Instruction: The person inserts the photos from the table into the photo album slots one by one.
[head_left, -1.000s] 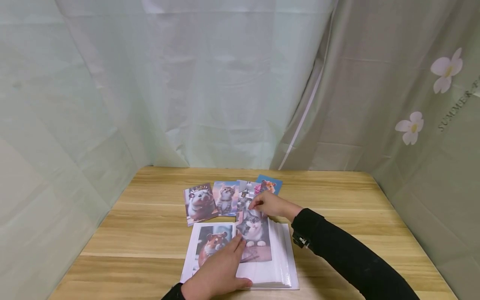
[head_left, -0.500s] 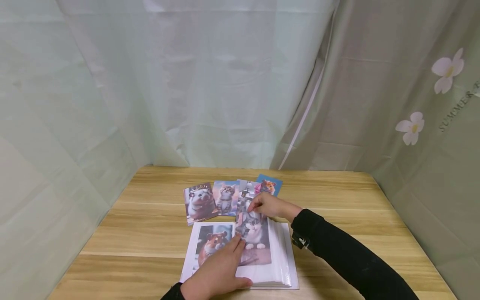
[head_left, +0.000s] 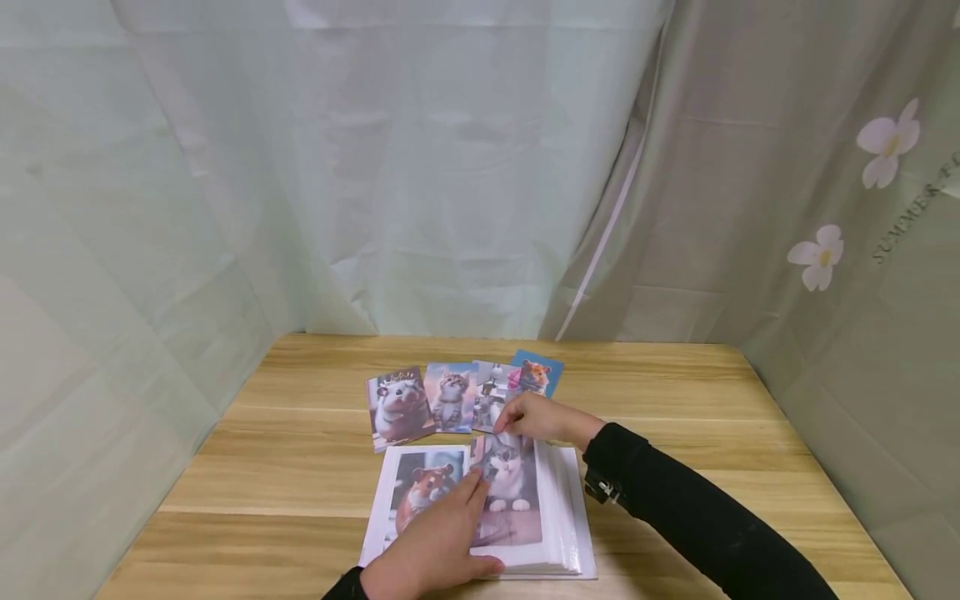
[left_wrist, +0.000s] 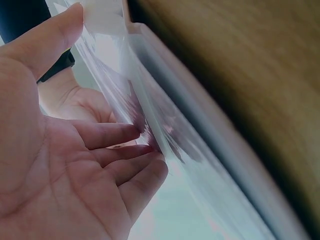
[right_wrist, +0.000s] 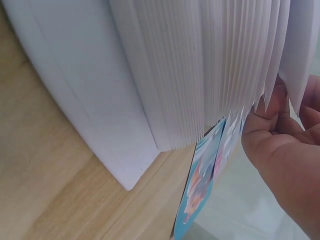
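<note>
A photo album [head_left: 561, 517] lies spread on the table, its left page showing a hamster photo [head_left: 426, 482]. On the right page a grey-and-white cat photo [head_left: 513, 483] sits mostly within the clear sleeve, its top edge near the page's far end. My right hand [head_left: 536, 415] pinches that top edge between thumb and fingers. In the right wrist view, the fingers [right_wrist: 265, 120] are at the ends of the album's pages [right_wrist: 215, 60]. My left hand [head_left: 442, 533] rests across the album's middle, fingertips [left_wrist: 131, 131] on the clear sleeve, fingers nearly straight.
Beyond the album several photos lie on the wooden table [head_left: 285, 467]: a crowned hamster photo [head_left: 401, 407], a kitten photo [head_left: 450, 398], a greyish photo [head_left: 489, 398] and a blue-backed hamster photo [head_left: 538, 377]. Pale curtains [head_left: 450, 167] hang behind and at both sides.
The cat photo has slid toward me, deeper into the right page's sleeve. My right hand has moved slightly nearer with it, uncovering more of the greyish photo. The left hand stays put.
</note>
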